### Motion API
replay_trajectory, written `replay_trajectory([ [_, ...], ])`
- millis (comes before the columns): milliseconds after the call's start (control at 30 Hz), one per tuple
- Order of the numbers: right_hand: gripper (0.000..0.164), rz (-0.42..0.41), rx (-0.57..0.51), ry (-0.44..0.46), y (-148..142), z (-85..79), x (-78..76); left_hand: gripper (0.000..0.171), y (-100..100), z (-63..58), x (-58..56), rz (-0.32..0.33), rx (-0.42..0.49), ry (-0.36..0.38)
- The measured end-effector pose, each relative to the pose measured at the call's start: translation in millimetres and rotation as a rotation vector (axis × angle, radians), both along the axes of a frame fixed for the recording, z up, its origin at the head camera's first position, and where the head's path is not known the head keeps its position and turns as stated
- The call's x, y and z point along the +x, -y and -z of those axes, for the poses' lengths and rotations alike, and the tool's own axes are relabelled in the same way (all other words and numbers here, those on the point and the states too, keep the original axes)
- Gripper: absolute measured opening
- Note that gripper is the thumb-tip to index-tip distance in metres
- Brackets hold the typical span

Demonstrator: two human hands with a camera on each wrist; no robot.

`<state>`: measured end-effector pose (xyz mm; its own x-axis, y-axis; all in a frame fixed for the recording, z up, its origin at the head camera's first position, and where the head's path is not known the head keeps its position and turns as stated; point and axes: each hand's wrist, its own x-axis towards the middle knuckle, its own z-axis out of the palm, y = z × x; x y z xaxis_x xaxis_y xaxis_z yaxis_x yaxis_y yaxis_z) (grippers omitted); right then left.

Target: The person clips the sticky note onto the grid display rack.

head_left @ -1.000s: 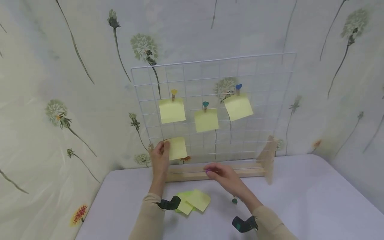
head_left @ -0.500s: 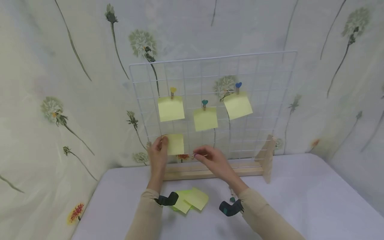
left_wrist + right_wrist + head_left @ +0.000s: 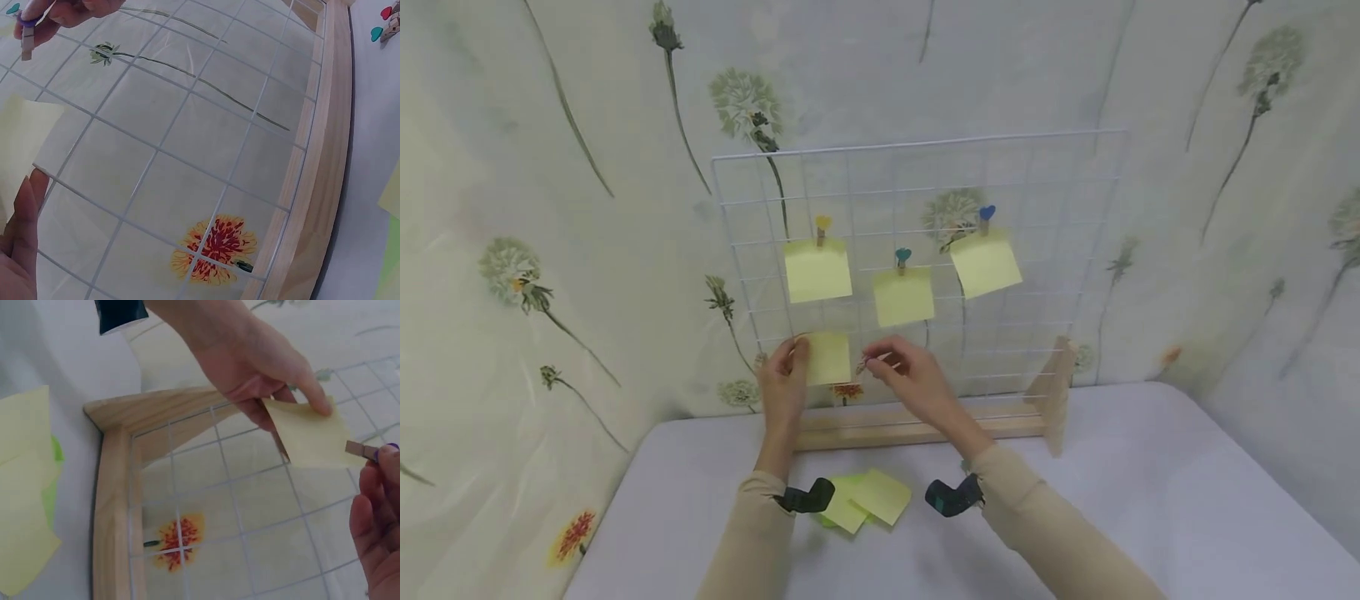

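R hand (image 3: 917,383): small peg (image 3: 356,449) pinched btwn. thumb & finger; wood end poked out twd. L hand.
L hand (image 3: 784,379): paper (image 3: 829,360) held by its L side, thumb in front.
Peg: long way aimed at paper; tipped L & down in head view.
Gap: peg just beside paper's R edge, a bit apart in L wrist view; R hand nearer that edge.
Grid (image 3: 925,145): just behind paper; touch can't be told.
Hung papers (image 3: 903,297): 3, pegged higher up.
Loose papers (image 3: 883,497): piled on table (image 3: 1150,500) below.
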<state>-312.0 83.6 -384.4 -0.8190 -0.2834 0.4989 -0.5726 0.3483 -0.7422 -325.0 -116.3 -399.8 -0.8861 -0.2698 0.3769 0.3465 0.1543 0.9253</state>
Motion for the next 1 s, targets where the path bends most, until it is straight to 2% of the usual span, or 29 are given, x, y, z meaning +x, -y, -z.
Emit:
replay_trajectory([
  [167, 0.020, 0.032, 0.033, -0.051, 7.3, -5.3, -16.0, 0.036, 2.8, 16.4, -17.5, -0.021, -0.009, -0.034],
  [367, 0.018, 0.053, -0.007, -0.100, 20.5, -14.8, -22.6, 0.040, 2.0, 18.3, -19.3, -0.059, -0.007, -0.049],
  [533, 0.019, 0.086, -0.062, -0.135, 27.4, -18.6, -26.5, 0.039, -0.4, 19.7, -20.6, -0.080, -0.043, -0.052],
  [667, 0.019, 0.100, -0.081, -0.123, 31.9, -19.4, -30.8, 0.037, -0.3, 20.7, -20.9, -0.101, -0.070, -0.057],
  [833, 0.019, 0.119, -0.084, -0.121, 35.8, -18.9, -35.6, 0.038, 0.2, 21.7, -22.0, -0.095, -0.067, -0.053],
  [1000, 0.017, 0.150, -0.088, -0.168, 42.9, -21.9, -37.7, 0.035, 0.7, 19.4, -23.9, -0.077, -0.055, -0.058],
])
